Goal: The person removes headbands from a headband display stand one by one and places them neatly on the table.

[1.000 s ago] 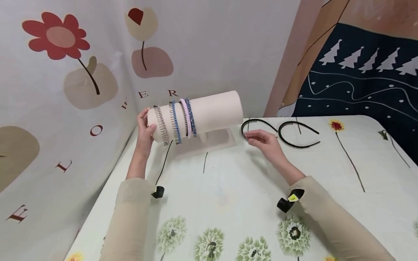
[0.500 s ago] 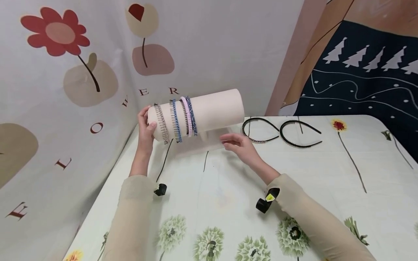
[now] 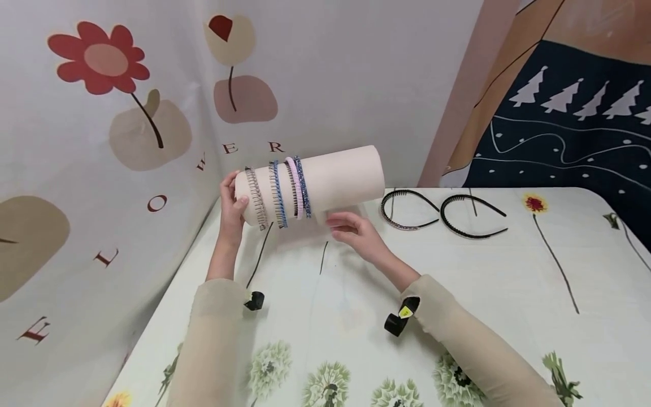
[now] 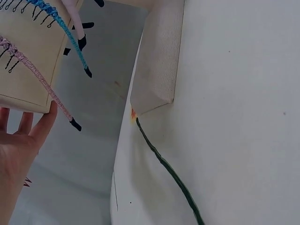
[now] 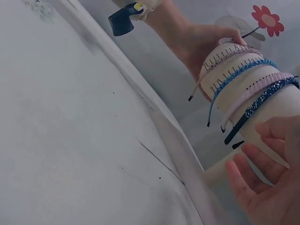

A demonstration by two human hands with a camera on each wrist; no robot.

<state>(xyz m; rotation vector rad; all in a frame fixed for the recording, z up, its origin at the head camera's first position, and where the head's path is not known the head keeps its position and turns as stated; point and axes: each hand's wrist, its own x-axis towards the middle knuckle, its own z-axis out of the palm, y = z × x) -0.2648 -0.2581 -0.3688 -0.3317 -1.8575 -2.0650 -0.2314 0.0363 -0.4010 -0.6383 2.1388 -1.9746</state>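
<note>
- Clasping the left end of a cream headband stand [image 3: 346, 172], the left hand [image 3: 232, 212] sets its thumb on the near face, the fingers wrapping behind; this grip is closed round the stand's end.
- Angled in from the right, the right hand [image 3: 356, 233] is below the cylinder, fingertips just beside the supporting post [image 3: 319, 217]. Its grip is loosely open, fingers parted and softly bent, with nothing held; whether they touch the post, I cannot tell.
- Both forearms, in beige sleeves, extend over the bench [image 3: 508, 282].
- The stand's cylinder lies sideways above a pale base on the bench, its right end higher than its left in the head view.
- Four headbands circle it: a pale toothed one [image 3: 256, 198] nearest the left hand, a bright blue one [image 3: 278, 195], then a pink one [image 3: 297, 189] close beside a dark blue glittery one [image 3: 303, 189].
- Two black toothed headbands lie on the bench to the right: one with a glittery stretch [image 3: 404, 227], the other plain-looking [image 3: 468, 235].
</note>
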